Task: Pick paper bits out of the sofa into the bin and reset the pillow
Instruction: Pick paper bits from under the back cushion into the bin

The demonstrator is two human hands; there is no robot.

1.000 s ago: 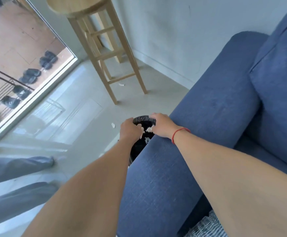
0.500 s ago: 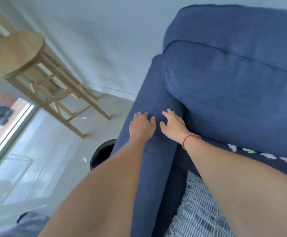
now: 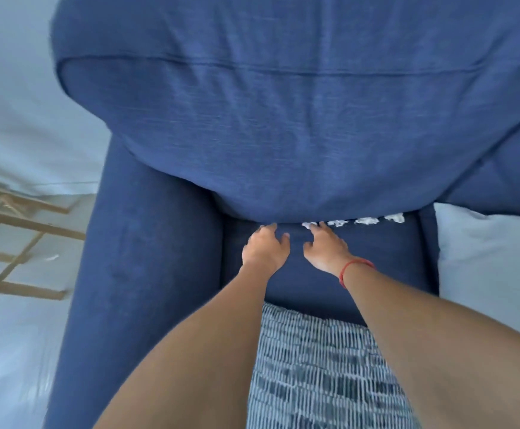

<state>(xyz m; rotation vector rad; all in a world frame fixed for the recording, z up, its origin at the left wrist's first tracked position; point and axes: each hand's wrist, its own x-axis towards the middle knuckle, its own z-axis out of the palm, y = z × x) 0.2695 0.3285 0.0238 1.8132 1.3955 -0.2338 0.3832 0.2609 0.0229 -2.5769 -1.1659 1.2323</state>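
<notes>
Sofa (image 3: 283, 119) in dark blue fills the view, its back cushion bulging over the seat (image 3: 385, 261). Left of the armrest (image 3: 135, 274) are a pale wall (image 3: 11, 88), floor (image 3: 11, 335) and a wooden stool (image 3: 20, 224). Paper bits (image 3: 367, 220) line the seat's back edge. Both hands are spread and hold nothing: the left hand (image 3: 265, 249) rests by that edge, and the right hand (image 3: 325, 249) touches the leftmost bit. A striped pillow (image 3: 323, 373) lies at the seat's front edge.
</notes>
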